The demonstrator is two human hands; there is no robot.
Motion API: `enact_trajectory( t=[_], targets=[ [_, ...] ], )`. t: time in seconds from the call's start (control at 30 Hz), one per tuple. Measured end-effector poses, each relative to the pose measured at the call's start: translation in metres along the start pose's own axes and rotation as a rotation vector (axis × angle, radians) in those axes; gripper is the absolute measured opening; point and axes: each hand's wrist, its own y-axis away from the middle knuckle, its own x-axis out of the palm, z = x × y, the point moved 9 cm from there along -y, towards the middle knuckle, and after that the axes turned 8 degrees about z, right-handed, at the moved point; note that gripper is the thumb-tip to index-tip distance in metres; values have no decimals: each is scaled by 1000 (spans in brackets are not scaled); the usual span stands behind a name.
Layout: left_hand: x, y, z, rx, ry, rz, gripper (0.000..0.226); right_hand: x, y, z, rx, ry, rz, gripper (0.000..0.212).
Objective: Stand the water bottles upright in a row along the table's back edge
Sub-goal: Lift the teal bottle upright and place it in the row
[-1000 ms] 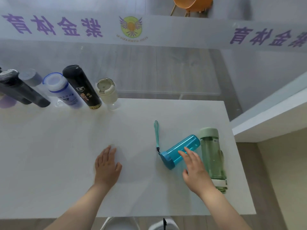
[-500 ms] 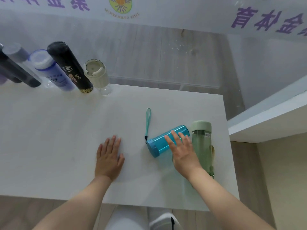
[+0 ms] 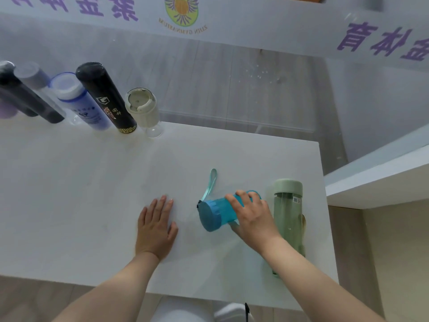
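1. Right hand point(image 3: 251, 216) is wrapped around the blue bottle point(image 3: 217, 212), fingers point(image 3: 241, 196) curled over the top of the barrel, thumb side underneath. Firm grip on it.
2. Blue bottle lies on its side on the table point(image 3: 81, 194), in the right half, nearer the front edge than the back. Long axis runs roughly left-right with a slight tilt: cap end points left and toward the front edge, base end points right and toward the back edge (base mostly hidden by the hand).
3. Its teal strap point(image 3: 210, 183) comes off the cap end and trails on the tabletop toward the back edge.
4. Green bottle point(image 3: 289, 219) lies on its side just beside the right edge, long axis front-to-back, pale green cap toward the back edge. It sits just right of the gripping hand; can't tell if they touch.
5. Left hand point(image 3: 155, 228) is flat on the table, palm down, fingers spread, holding nothing. It sits left of the blue bottle, apart from it.
6. Back edge, left part: upright row already standing, including a cream-lidded clear bottle point(image 3: 144, 110), a black bottle point(image 3: 105, 97), a blue-purple bottle point(image 3: 79, 99), plus darker ones running off the left side of the view.
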Motion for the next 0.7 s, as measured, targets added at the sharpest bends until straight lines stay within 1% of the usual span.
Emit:
enact_trajectory(
  t=[0.07,0.2,0.3,0.4,0.47,0.6,0.7],
  targets=[
    [1,0,1,3,-4,3,64,-3,7,3,19,-130,-55,66],
    [-1,0,0,6,14,4,64,-3,21,8,60,-502,-174,66],
    [-2,-1,0,14,14,0,64,6,26,2,109,-669,-197,67],
    [-3,-1,-2,19,19,-6,64,16,35,-11,220,-813,-196,68],
    [-4,0,-3,22,26,-13,64,21,38,-15,256,-869,-187,71],
    [-6,0,-3,25,26,-19,64,27,33,-10,203,-906,-151,77],
    [-5,-1,-2,23,32,-16,64,36,26,-8,209,-975,-109,69]
  ],
)
